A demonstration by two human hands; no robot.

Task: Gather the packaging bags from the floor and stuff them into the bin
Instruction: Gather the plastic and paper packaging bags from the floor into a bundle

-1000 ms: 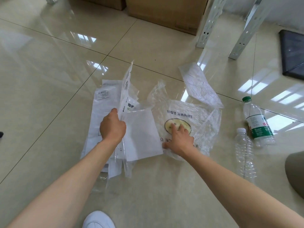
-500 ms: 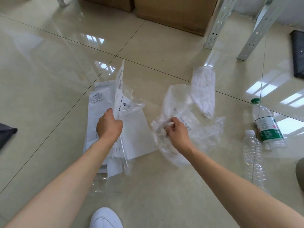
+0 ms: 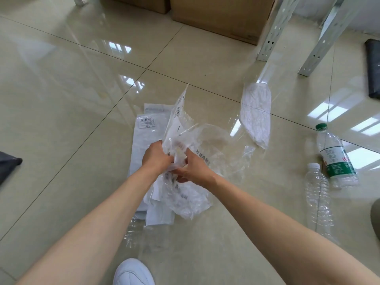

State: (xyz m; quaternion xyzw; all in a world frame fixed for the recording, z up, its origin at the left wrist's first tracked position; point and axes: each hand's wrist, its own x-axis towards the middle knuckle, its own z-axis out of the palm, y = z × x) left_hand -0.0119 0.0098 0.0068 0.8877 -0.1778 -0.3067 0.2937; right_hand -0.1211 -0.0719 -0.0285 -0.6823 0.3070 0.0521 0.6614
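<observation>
The fingers (image 3: 164, 159) of the left hand (image 3: 157, 158) are closed around the edge of the white packaging bags (image 3: 141, 140), and the fingers (image 3: 181, 173) of the right hand (image 3: 194, 168) are closed on a crumpled clear bag (image 3: 216, 147) with printed letters. The two hands meet just above the floor (image 3: 72, 99), so it seems the clear bag is being pressed against the white ones to make one bundle that is easy to carry. Most of the white bags lie flat on the floor under the hands, and only their near edge is lifted. One more clear bag (image 3: 256, 114) lies apart, farther away to the right, and it is not collected yet. The bin is not in view, so I cannot say where the bundle must go. To the right two plastic bottles lie on the floor, one with a green label (image 3: 334, 159) and one without label (image 3: 317, 194); they are near but do not block the bags. Cardboard boxes (image 3: 222, 15) and metal legs (image 3: 271, 31) stand farther back, well away. A white shoe (image 3: 132, 273) is close below the arms.
</observation>
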